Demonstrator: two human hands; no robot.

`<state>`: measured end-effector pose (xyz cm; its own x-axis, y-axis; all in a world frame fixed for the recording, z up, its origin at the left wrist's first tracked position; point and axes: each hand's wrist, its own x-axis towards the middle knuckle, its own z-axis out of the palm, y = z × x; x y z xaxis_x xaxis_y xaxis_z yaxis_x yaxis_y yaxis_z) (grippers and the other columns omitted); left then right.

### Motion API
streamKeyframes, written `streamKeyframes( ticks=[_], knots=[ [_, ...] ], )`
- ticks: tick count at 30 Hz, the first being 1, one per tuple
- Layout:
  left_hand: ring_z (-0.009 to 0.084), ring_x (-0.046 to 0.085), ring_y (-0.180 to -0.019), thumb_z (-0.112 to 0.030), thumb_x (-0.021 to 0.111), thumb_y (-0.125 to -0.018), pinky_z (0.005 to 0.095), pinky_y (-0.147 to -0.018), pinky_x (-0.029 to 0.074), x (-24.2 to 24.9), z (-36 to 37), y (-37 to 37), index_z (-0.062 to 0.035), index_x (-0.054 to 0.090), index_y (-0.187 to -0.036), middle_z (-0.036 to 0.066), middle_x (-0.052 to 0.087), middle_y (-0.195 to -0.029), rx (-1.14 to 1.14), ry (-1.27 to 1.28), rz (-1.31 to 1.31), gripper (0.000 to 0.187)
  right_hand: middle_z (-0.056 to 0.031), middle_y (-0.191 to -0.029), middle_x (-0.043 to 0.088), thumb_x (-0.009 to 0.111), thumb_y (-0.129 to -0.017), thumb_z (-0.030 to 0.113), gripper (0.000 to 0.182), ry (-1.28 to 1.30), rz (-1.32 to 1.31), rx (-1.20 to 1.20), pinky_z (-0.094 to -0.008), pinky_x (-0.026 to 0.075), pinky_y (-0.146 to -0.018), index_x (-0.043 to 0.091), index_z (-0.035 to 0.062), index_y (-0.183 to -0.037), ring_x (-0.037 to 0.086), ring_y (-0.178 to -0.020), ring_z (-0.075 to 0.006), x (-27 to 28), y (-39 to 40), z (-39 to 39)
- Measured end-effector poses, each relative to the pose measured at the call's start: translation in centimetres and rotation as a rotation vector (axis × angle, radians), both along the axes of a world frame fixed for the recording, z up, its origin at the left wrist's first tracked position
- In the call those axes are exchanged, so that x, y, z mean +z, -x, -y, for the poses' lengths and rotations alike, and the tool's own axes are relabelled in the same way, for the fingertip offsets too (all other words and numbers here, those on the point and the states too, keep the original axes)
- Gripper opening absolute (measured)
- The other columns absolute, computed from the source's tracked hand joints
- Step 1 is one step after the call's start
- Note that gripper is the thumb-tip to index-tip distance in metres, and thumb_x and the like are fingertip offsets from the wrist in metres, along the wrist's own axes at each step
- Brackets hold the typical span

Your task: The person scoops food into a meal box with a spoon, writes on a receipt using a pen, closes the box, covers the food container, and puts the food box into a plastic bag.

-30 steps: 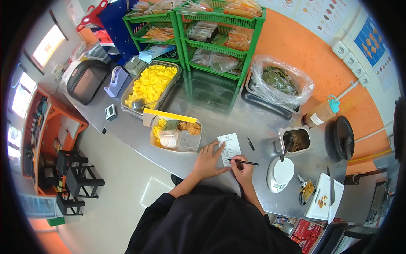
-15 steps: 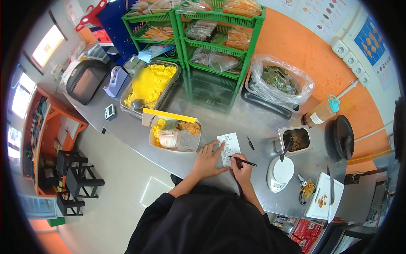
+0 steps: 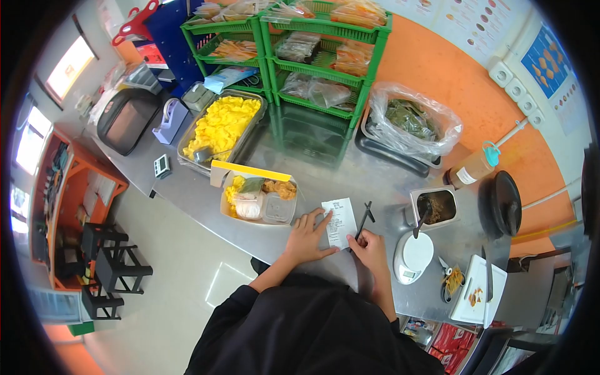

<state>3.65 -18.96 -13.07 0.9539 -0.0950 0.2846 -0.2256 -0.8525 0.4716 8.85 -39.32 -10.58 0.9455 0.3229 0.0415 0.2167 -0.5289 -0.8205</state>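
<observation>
A white printed receipt (image 3: pixel 341 220) lies on the steel counter. My left hand (image 3: pixel 306 240) rests flat at its left side, fingers spread and touching the paper. At the receipt's lower right corner, my right hand (image 3: pixel 370 251) is closed round a black pen (image 3: pixel 362 225), which points away from me. A small dark pen cap (image 3: pixel 371 214) lies by the pen's far end. Left of the paper stands an open food box (image 3: pixel 225 205) with a yellow flap. Inside it are yellow food, a white wrapped portion, a leaf, fried pieces and a clear tub (image 3: pixel 277 206).
A tray of yellow food (image 3: pixel 226 122) stands behind the box, beside green racks (image 3: pixel 319 69) of packets. To the right are a white scale (image 3: pixel 417 251), a metal container (image 3: pixel 435 206), scissors (image 3: pixel 446 267), and a cutting board (image 3: pixel 465 307) with a knife (image 3: pixel 490 278).
My right hand has moved slightly right and down, off the writing. The pen has swung from pointing right to pointing away from me, beside the cap. My left hand stays put.
</observation>
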Motion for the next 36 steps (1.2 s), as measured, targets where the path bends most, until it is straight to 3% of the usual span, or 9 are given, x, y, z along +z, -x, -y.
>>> streamKeyframes(
  ticks=[10, 14, 16, 20, 22, 25, 29, 31, 36],
  knots=[
    [0.0306, 0.048, -0.107, -0.04, 0.08, -0.069, 0.0413, -0.092, 0.037, 1.6, -2.5, 2.1, -0.0069, 0.048, -0.135, 0.014, 0.049, -0.124, -0.205, 0.18, 0.235, 0.08, -0.0112, -0.06, 0.063, 0.072, -0.081, 0.036, 0.034, 0.222, 0.035, 0.114, -0.0379, 0.049, -0.057, 0.061, 0.0034, -0.081, 0.064, -0.059, -0.0285, 2.0, -2.0, -3.2],
    [0.0283, 0.053, -0.103, -0.015, 0.071, -0.079, 0.0398, -0.087, 0.041, 2.7, -9.8, 4.1, -0.0057, 0.049, -0.129, 0.015, 0.055, -0.118, 0.6, 0.125, 0.745, 0.055, -0.0131, -0.071, 0.066, 0.071, -0.082, 0.036, 0.037, 0.013, 0.151, 0.195, -0.0396, 0.051, -0.061, 0.063, 0.0034, -0.096, 0.065, -0.065, -0.0301, 5.4, -2.9, -9.3],
    [0.0275, 0.056, -0.105, -0.013, 0.069, -0.082, 0.0386, -0.085, 0.043, 4.0, -14.8, 3.3, -0.0063, 0.049, -0.13, 0.012, 0.056, -0.12, 0.878, 0.185, 0.574, 0.053, -0.0159, -0.082, 0.067, 0.066, -0.086, 0.03, 0.036, -0.059, 0.409, 0.176, -0.0421, 0.052, -0.065, 0.062, 0.0029, -0.109, 0.066, -0.072, -0.0338, 5.2, -2.9, -12.5],
    [0.0276, 0.062, -0.09, -0.015, 0.066, -0.086, 0.0376, -0.076, 0.046, 5.0, -20.1, 2.5, -0.002, 0.056, -0.119, 0.015, 0.064, -0.104, 0.653, 0.343, 0.405, 0.037, -0.0186, -0.092, 0.067, 0.06, -0.089, 0.019, 0.031, 0.078, 0.327, 0.208, -0.0445, 0.053, -0.07, 0.061, 0.001, -0.114, 0.066, -0.078, -0.0377, 5.9, -3.0, -15.0],
    [0.028, 0.064, -0.075, -0.015, 0.061, -0.09, 0.0363, -0.068, 0.049, 3.5, -22.0, 2.4, 0.0015, 0.063, -0.105, 0.019, 0.067, -0.085, 0.612, 0.447, 0.041, 0.023, -0.0238, -0.098, 0.066, 0.056, -0.088, 0.006, 0.029, 0.102, 0.313, 0.191, -0.0436, 0.052, -0.074, 0.06, -0.0007, -0.116, 0.065, -0.084, -0.041, 5.0, -3.5, -15.0],
    [0.021, 0.064, -0.066, -0.015, 0.057, -0.093, 0.0337, -0.067, 0.049, 2.2, -22.0, 3.3, 0.0013, 0.066, -0.1, 0.022, 0.064, -0.072, 0.613, 0.311, 0.118, 0.02, -0.0249, -0.098, 0.066, 0.054, -0.085, 0.0, 0.035, -0.062, 0.382, 0.244, -0.0446, 0.052, -0.075, 0.06, -0.0004, -0.12, 0.065, -0.085, -0.0413, 3.0, -3.4, -14.3],
    [0.0122, 0.062, -0.072, -0.014, 0.058, -0.092, 0.0304, -0.069, 0.049, -1.0, -20.6, 4.4, 0.0017, 0.066, -0.105, 0.016, 0.069, -0.078, 0.697, 0.54, 0.065, 0.022, -0.0264, -0.096, 0.066, 0.055, -0.083, -0.002, 0.042, -0.219, 0.542, 0.203, -0.043, 0.053, -0.077, 0.058, 0.0019, -0.125, 0.066, -0.084, -0.0403, -0.4, -1.8, -14.3],
    [0.0078, 0.059, -0.076, -0.013, 0.059, -0.092, 0.028, -0.071, 0.048, -0.7, -19.9, 4.9, 0.0048, 0.067, -0.103, 0.008, 0.07, -0.079, 0.612, 0.854, 0.084, 0.023, -0.0263, -0.097, 0.066, 0.057, -0.084, 0.002, 0.044, -0.24, 0.222, 0.182, -0.0405, 0.052, -0.076, 0.055, 0.0019, -0.128, 0.067, -0.082, -0.0391, -0.3, -1.3, -14.0],
    [0.0107, 0.061, -0.088, -0.014, 0.057, -0.095, 0.0269, -0.087, 0.048, 1.9, -18.6, 6.5, 0.0055, 0.066, -0.107, 0.006, 0.068, -0.097, 0.47, 0.94, -0.082, 0.025, -0.0259, -0.086, 0.066, 0.06, -0.086, 0.008, 0.046, -0.186, 0.118, 0.213, -0.0431, 0.052, -0.073, 0.052, 0.0021, -0.132, 0.064, -0.077, -0.0437, 1.8, -2.6, -12.9]
  ],
)
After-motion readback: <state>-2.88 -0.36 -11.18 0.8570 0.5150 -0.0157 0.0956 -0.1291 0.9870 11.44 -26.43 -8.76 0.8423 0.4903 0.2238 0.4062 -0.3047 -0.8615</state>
